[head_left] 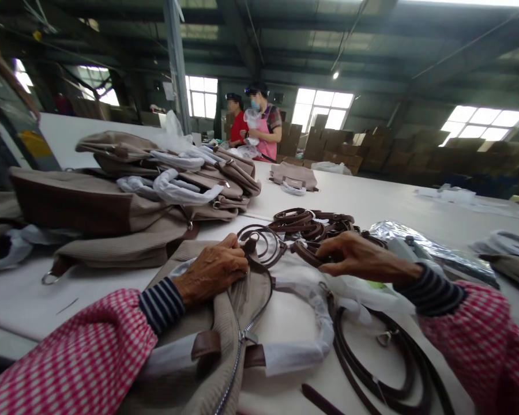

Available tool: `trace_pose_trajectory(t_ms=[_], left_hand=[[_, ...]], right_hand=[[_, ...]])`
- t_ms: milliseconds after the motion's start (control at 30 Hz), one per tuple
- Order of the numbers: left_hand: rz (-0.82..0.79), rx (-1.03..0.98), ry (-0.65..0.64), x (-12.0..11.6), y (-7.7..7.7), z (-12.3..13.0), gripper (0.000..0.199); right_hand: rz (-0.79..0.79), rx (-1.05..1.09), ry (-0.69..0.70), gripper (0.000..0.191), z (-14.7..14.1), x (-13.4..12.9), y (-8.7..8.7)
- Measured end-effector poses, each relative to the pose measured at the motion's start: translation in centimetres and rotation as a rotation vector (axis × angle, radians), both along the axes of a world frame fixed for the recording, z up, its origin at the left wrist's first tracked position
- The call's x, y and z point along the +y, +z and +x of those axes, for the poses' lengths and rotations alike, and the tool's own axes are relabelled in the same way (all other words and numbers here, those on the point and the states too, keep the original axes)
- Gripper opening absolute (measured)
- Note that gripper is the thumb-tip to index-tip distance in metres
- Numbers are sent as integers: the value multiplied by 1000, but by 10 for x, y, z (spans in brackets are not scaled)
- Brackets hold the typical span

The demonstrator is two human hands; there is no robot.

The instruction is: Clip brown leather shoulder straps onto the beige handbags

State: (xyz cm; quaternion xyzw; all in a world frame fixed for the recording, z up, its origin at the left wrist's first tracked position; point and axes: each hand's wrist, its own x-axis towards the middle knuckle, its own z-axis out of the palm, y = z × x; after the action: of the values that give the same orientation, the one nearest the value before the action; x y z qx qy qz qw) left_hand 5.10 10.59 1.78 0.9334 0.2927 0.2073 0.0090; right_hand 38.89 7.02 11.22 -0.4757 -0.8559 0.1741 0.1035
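Observation:
A taupe corduroy handbag (216, 323) with brown trim lies in front of me, its long zipper partly open. My left hand (211, 268) is closed on the far end of this bag, beside a brown tab. Plastic film wraps the bag's handles (296, 357). To the right, my right hand (358, 256) reaches over the table, its thumb and fingers around a coiled brown strap (305, 252). That strap lies at the near edge of a heap of brown straps (307, 222). Another long dark strap (398, 386) with a metal clasp curves below my right forearm.
Several similar bags (168, 178) are piled at the left. One more bag (294, 176) lies farther back on the white table (363, 202). Shiny plastic packaging (432, 248) sits at the right. Two people (266, 124) stand beyond, one handling clear plastic.

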Motion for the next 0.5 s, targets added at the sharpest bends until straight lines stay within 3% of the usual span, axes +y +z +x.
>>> trace_pose_trajectory(t_ms=[100, 200, 300, 400, 500], left_hand=[[-8, 25, 8, -1, 2, 2, 15], [-5, 39, 29, -2, 4, 4, 14], [-7, 53, 55, -4, 5, 6, 12], [-16, 62, 86, -7, 6, 6, 12], [-34, 56, 119, -8, 7, 7, 10]], right_hand=[[-164, 237, -55, 30, 17, -12, 25], [-91, 350, -79, 35, 21, -24, 34], [30, 289, 60, 33, 14, -33, 23], [73, 88, 226, 26, 4, -38, 2], [129, 9, 239, 24, -2, -47, -10]])
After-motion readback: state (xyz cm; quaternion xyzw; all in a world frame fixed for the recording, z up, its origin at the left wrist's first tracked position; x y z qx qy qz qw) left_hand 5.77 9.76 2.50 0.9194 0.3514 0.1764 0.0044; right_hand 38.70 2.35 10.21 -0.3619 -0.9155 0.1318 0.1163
